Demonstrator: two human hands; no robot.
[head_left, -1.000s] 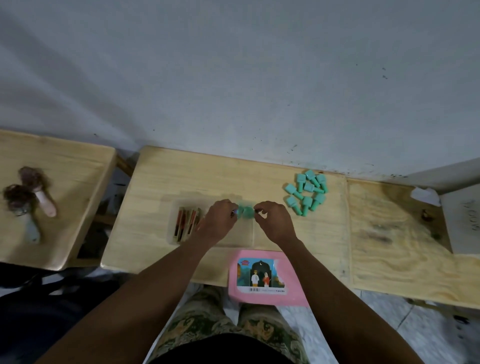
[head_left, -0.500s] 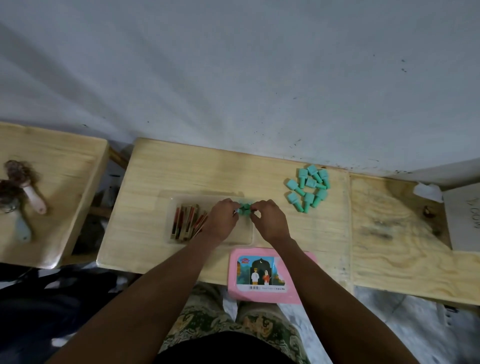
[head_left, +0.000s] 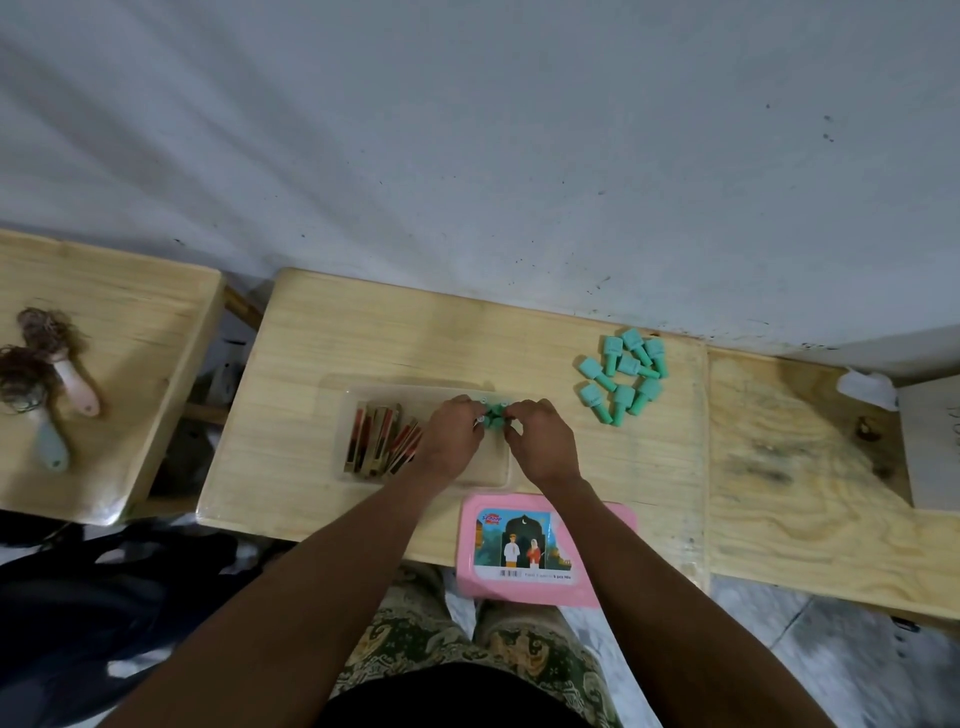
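Both hands pinch one small teal plastic piece (head_left: 492, 414) between them, left hand (head_left: 451, 437) and right hand (head_left: 540, 440) curled on it from either side, right over the clear plastic tray (head_left: 498, 475) on the pale wooden table (head_left: 363, 338). Dark red-and-brown flat sticks (head_left: 379, 439) sit in the tray's left end, and a pile of matching teal pieces (head_left: 623, 375) lies well off right.

Dim, soft even light, wide-angle edge distortion, slight blur
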